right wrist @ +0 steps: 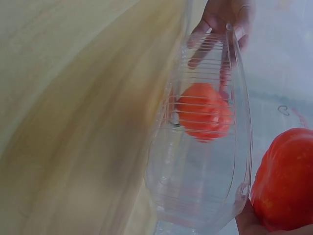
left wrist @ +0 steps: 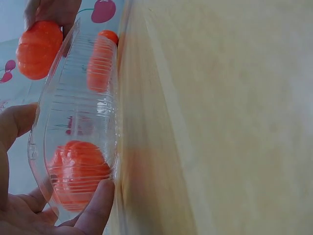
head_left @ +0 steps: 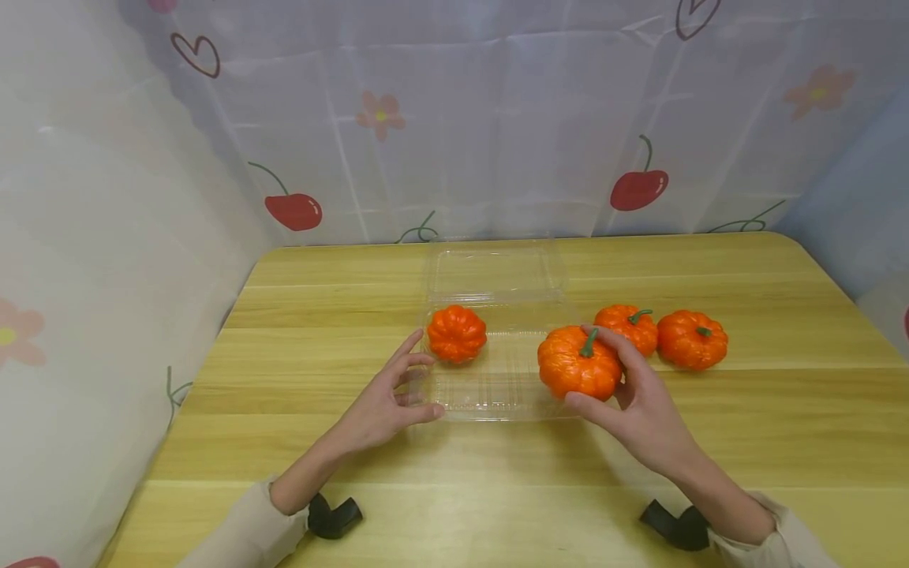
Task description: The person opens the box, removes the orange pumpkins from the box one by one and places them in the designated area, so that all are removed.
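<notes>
My right hand (head_left: 649,414) grips an orange pumpkin (head_left: 575,364) with a green stem, thumb in front and fingers behind. The pumpkin is held above the right end of a clear plastic container (head_left: 490,386), whose lid (head_left: 497,272) lies folded back. Inside the container's left end sits another orange pumpkin (head_left: 457,334), its stem not visible. My left hand (head_left: 376,410) rests at the container's left end, fingers spread and loosely bent, the thumb near the front corner. In the left wrist view, fingertips (left wrist: 100,200) lie against the clear wall.
Two more orange pumpkins, a nearer-in one (head_left: 625,327) and an outer one (head_left: 692,339), sit side by side on the wooden table (head_left: 284,418) right of the container. A patterned curtain (head_left: 483,142) hangs behind the table.
</notes>
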`<state>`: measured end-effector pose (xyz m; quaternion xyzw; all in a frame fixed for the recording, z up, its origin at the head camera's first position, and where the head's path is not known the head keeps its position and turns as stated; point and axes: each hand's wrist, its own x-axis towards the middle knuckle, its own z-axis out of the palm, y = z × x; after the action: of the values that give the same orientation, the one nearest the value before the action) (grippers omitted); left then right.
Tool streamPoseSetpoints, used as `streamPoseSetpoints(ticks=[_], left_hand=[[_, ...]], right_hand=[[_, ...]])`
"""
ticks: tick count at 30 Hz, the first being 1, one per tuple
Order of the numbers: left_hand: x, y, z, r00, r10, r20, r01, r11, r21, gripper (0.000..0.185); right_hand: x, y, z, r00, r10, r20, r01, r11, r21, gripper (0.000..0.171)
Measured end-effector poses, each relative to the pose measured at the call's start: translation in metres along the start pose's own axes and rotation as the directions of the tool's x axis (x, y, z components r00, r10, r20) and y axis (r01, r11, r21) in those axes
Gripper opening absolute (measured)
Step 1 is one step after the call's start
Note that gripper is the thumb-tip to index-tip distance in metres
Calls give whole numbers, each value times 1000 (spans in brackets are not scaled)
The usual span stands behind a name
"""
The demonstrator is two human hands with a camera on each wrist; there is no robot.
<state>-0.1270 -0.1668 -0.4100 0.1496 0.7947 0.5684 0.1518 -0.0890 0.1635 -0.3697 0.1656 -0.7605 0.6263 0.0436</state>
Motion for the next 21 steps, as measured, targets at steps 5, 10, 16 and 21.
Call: streamPoseSetpoints(ticks=[5,10,16,21], left_hand=[[0,1,1,1000,-2,-2,2,1000,4,63],[1,3,2,1000,-2,-1,2,1000,6,62],[1,5,2,1000,-3,5,3,1000,6,63],[0,6,0,1000,-8,13,8,1000,1,64]], right_hand=[[-4,1,-3,1000,-4,-15,4,1000,-25,68],[-8,0,-11,1000,-2,-10,1,998,-60,70],[-13,0,-23,1000,5,-9,-6,994,-105,76],[-19,3,-31,999,45,-23,-48,990,-134,77]])
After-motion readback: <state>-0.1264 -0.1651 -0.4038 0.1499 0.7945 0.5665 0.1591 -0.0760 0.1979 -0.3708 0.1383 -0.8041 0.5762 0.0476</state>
